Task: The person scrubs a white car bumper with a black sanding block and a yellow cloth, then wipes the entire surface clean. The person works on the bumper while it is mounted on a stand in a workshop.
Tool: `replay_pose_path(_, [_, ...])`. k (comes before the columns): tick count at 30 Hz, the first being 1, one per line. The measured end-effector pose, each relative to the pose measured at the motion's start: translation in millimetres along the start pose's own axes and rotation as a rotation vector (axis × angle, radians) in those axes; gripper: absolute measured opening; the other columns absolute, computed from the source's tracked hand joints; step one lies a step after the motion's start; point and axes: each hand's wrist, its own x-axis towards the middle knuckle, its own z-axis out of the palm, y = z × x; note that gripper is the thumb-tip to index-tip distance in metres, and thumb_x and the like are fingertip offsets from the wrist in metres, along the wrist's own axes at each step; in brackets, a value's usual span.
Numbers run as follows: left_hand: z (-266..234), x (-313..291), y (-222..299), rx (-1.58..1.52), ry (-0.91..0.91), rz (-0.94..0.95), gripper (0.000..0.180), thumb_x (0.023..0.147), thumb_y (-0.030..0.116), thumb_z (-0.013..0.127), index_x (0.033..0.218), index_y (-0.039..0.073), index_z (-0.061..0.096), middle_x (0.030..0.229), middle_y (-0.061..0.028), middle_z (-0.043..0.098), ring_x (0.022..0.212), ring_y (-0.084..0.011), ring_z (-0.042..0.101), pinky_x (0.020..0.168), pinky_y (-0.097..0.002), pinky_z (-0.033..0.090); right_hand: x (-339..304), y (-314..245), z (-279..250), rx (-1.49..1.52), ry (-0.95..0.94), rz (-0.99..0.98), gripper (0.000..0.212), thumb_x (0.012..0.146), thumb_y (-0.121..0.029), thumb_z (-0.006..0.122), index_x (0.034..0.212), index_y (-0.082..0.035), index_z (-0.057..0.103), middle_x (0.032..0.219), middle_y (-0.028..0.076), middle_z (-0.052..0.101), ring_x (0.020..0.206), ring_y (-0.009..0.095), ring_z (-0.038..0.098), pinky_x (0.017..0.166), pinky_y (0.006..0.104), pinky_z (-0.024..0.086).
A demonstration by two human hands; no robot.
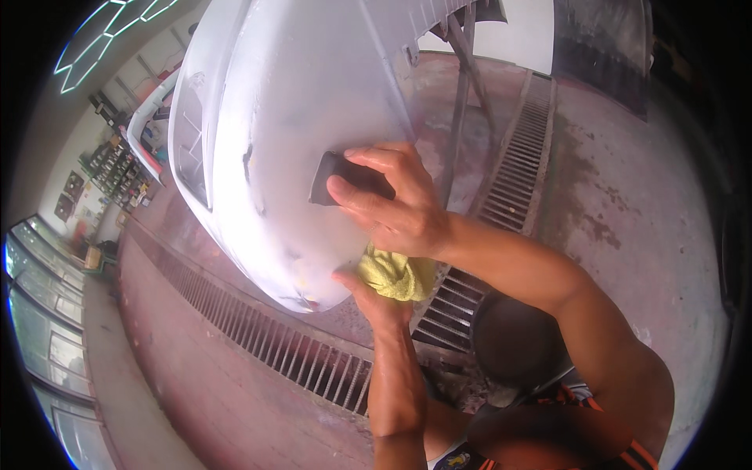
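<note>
A grey-white bumper (294, 102), with a hazy, dusty-looking surface and a few dark chips, fills the upper middle. My right hand (407, 196) reaches in from the right. Its thumb and fingers grip a dark sheet of sandpaper (329, 176), which lies against the bumper's face. Below it, my left hand (382, 304) is at the bumper's lower edge with a crumpled yellow cloth (395, 274) in it. The left thumb points toward the bumper; the cloth hides most of the left fingers.
Metal floor grating (274, 348) runs along the floor, and another grating (521, 149) runs up the right side. A dark round object (513, 337) is near my right arm. Stand legs (462, 102) rise behind the bumper. Shelves (117, 168) with small items line the far left.
</note>
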Motion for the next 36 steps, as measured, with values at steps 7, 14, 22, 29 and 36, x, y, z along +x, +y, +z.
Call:
replay_pose_path(7, [7.3, -1.6, 3.1, -0.002, -0.054, -0.026, 0.095, 0.094, 0.080, 0.028, 0.158, 0.010, 0.025, 0.156, -0.0101, 0.040, 0.142, -0.0274, 0.041, 0.117, -0.0443, 0.035, -3.6, 9.5, -5.3, -0.020, -0.007, -0.021, 0.073, 0.070, -0.004, 0.082, 0.138, -0.024, 0.062, 0.121, 0.012, 0.060, 0.105, 0.030, 0.058, 0.085, 0.0421, 0.047])
replay_pose_path(14, [-1.1, 0.7, 0.8, 0.034, -0.020, 0.018, 0.096, 0.094, 0.080, 0.028, 0.157, 0.008, 0.025, 0.156, -0.0114, 0.040, 0.141, -0.0283, 0.042, 0.117, -0.0444, 0.036, 2.7, 4.0, -5.8, 0.024, -0.026, 0.013, 0.075, 0.069, -0.004, 0.082, 0.138, -0.025, 0.063, 0.121, 0.011, 0.058, 0.103, 0.031, 0.057, 0.085, 0.0419, 0.049])
replay_pose_path(22, [0.5, 2.8, 3.1, 0.066, -0.029, 0.012, 0.100, 0.092, 0.081, 0.029, 0.157, 0.006, 0.024, 0.155, -0.0131, 0.039, 0.140, -0.0291, 0.043, 0.117, -0.0448, 0.036, 21.0, 14.4, -11.2, -0.012, 0.028, 0.034, 0.071, 0.071, -0.007, 0.084, 0.137, -0.024, 0.064, 0.124, 0.010, 0.058, 0.107, 0.029, 0.057, 0.085, 0.0409, 0.050])
replay_pose_path(29, [-4.7, 3.3, 1.9, 0.075, -0.038, 0.024, 0.099, 0.093, 0.081, 0.029, 0.158, 0.008, 0.021, 0.158, -0.0123, 0.035, 0.143, -0.0290, 0.039, 0.118, -0.0450, 0.036, 18.3, 14.1, -5.8, -0.005, -0.010, -0.063, 0.058, 0.071, -0.010, 0.084, 0.125, -0.025, 0.070, 0.125, 0.006, 0.060, 0.105, 0.027, 0.059, 0.082, 0.0403, 0.048])
replay_pose_path(36, [-2.3, 2.0, 0.4, 0.086, -0.029, 0.009, 0.099, 0.092, 0.081, 0.033, 0.158, 0.007, 0.022, 0.156, -0.0128, 0.037, 0.141, -0.0303, 0.041, 0.117, -0.0470, 0.036, 37.7, 20.8, -2.4, 0.060, -0.002, -0.068, 0.060, 0.068, -0.009, 0.083, 0.124, -0.025, 0.070, 0.124, 0.005, 0.060, 0.108, 0.025, 0.058, 0.083, 0.0408, 0.047])
